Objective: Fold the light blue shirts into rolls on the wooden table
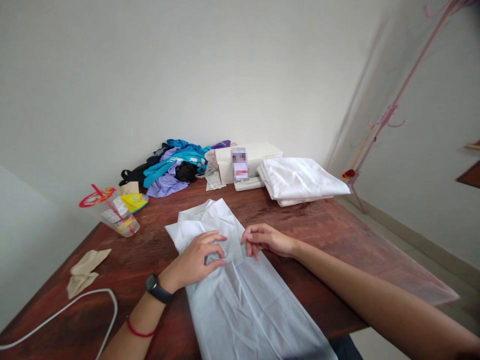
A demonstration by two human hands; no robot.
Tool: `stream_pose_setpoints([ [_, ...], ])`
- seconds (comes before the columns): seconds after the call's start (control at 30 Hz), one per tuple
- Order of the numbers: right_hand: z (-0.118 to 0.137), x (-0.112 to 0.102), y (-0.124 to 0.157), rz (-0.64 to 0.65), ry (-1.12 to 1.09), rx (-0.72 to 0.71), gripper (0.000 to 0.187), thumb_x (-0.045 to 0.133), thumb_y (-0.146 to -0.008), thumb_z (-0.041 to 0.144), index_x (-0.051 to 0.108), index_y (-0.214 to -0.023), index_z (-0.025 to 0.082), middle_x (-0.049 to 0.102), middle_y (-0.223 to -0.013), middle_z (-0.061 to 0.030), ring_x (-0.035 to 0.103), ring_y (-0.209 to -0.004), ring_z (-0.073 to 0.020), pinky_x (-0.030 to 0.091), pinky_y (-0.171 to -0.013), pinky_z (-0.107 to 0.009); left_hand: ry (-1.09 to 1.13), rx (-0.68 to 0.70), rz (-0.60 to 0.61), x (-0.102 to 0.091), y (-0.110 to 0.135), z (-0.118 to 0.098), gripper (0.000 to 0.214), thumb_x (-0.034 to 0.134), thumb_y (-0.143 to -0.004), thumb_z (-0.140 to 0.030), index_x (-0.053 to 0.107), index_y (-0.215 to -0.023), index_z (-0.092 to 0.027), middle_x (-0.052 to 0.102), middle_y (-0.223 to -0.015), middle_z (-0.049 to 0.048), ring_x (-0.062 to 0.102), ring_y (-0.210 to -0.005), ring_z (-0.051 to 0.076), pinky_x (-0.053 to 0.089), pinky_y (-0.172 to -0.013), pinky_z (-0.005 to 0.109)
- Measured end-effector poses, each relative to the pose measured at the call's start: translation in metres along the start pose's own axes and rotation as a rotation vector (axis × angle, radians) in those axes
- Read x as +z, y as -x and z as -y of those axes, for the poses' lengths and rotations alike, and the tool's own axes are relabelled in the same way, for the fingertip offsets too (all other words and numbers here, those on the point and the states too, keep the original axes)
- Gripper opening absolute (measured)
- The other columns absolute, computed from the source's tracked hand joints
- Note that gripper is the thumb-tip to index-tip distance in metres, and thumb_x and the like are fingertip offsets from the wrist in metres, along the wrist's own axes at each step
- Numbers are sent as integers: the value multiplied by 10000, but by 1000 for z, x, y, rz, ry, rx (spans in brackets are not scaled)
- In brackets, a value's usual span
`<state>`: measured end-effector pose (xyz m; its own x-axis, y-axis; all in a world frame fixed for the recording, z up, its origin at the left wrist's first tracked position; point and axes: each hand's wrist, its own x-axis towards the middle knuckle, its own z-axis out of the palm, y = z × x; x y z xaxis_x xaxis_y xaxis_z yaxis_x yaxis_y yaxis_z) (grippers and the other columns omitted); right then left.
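Note:
A white shirt (240, 295) lies folded lengthways on the dark wooden table (330, 225), collar end away from me and the tail hanging over the near edge. My left hand (197, 257) rests on the shirt near the collar, its fingers curled and pinching a fold of the cloth. My right hand (262, 240) is at the right edge of the same fold, fingers bent and gripping the fabric. A black watch and a red thread band sit on my left wrist.
A stack of folded white cloth (300, 180) lies at the back right beside a white box (249, 160). A heap of blue, purple and black clothes (172, 167) is at the back. A plastic cup with a straw (114, 212), a crumpled paper (86, 270) and a white cable (75, 305) are on the left.

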<state>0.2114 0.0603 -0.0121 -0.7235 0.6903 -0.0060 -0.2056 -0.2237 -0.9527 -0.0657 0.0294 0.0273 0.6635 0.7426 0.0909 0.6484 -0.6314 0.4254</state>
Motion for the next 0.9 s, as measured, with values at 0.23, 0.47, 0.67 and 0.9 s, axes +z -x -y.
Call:
stream_pose_setpoints([
  [0.23, -1, 3, 0, -150, 247, -108, 351, 693, -879, 494, 625, -918, 151, 691, -806, -37, 635, -628, -133, 483, -621, -263, 347, 11, -25, -10, 1, -14, 137, 562, -969, -306, 629, -886, -220, 712, -1241, 87, 551, -1319, 260, 408, -1110, 418],
  [0.47, -4, 5, 2, -213, 878, -376, 252, 697, -858, 253, 675, -1100, 189, 656, -1071, -85, 629, -913, -190, 510, -745, -294, 675, -58, -13, -25, 11, -15, 246, 587, -945, -436, 594, -874, -200, 750, -1016, 105, 680, -1044, 271, 471, -966, 398],
  [0.67, -7, 2, 2, -178, 953, -367, 407, 725, -818, 190, 635, -1215, 199, 624, -1187, -104, 625, -966, -204, 528, -840, -340, 464, -63, -60, -24, 9, -13, 385, 490, -950, -518, 544, -747, -196, 583, -731, 21, 548, -727, 177, 423, -690, 285],
  [0.9, -3, 10, 4, -82, 1063, -320, 626, 842, -752, 414, 634, -1309, 217, 655, -1216, -106, 584, -1118, -276, 453, -997, -427, -2, -254, 24, -3, 3, -7, 606, 664, -851, -568, 576, -1371, -269, 594, -681, -41, 593, -656, 190, 336, -593, 262],
])
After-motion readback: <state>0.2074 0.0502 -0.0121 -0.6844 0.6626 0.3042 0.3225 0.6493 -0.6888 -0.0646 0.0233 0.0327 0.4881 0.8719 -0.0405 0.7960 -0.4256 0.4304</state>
